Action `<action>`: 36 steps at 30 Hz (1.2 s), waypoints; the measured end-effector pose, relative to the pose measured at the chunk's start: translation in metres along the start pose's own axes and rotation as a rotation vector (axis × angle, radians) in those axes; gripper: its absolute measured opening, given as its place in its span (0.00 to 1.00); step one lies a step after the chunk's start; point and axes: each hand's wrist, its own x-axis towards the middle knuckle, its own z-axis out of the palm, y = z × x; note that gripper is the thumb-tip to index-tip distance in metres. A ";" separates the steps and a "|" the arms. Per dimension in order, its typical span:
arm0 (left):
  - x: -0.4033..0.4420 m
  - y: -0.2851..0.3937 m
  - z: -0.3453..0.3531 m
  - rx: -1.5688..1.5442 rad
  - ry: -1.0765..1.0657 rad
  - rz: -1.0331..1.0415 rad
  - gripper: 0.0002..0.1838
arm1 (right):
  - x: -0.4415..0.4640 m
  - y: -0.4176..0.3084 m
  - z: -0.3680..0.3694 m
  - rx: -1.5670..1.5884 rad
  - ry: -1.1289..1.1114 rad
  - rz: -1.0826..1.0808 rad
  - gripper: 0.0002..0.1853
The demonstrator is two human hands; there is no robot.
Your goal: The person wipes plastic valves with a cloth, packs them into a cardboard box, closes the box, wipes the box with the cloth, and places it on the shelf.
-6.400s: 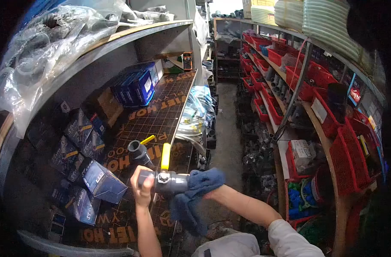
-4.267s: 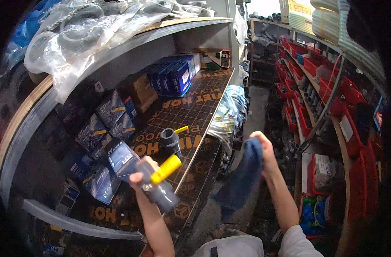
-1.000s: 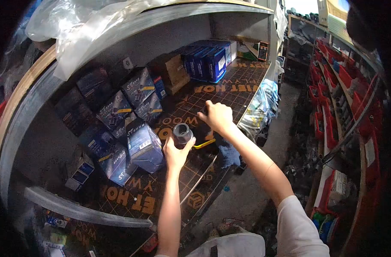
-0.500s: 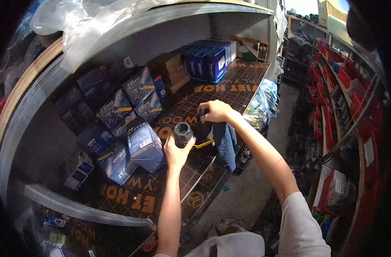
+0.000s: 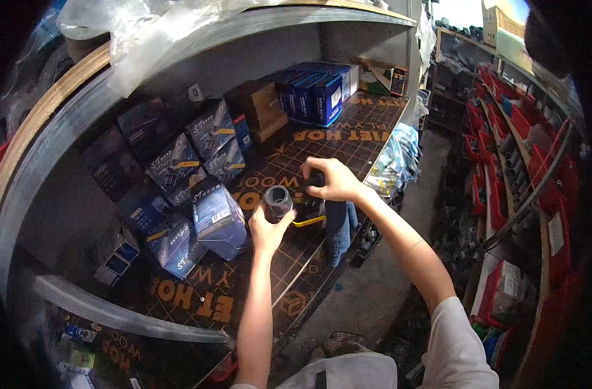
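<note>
My left hand (image 5: 270, 223) is wrapped round a dark grey pipe valve (image 5: 277, 200), which stands upright on the shelf with its open end up. A yellow lever (image 5: 309, 221) shows just right of it, low down. The fingers of my right hand (image 5: 329, 180) are curled round a dark round fitting (image 5: 316, 179), a little above and right of the valve. Below that hand hangs a blue cloth (image 5: 339, 236), over the shelf's front edge; where it is gripped is hidden. A blue-and-white box (image 5: 218, 220) stands left of my left hand.
More blue boxes (image 5: 172, 162) are piled at the left, and others (image 5: 318, 99) stand farther back beside a brown carton (image 5: 263, 110). Clear plastic (image 5: 137, 45) hangs from the upper shelf. Across the aisle (image 5: 374, 275) are racks with red bins (image 5: 523, 120).
The valve and cloth, earlier held over the shelf edge, are now at the shelf. Within the last second my right hand has shifted slightly and the dark fitting has come into view in its fingers.
</note>
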 end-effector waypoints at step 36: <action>0.051 0.007 0.003 -0.120 -0.268 -0.094 0.31 | -0.005 0.031 0.015 0.268 0.017 0.213 0.29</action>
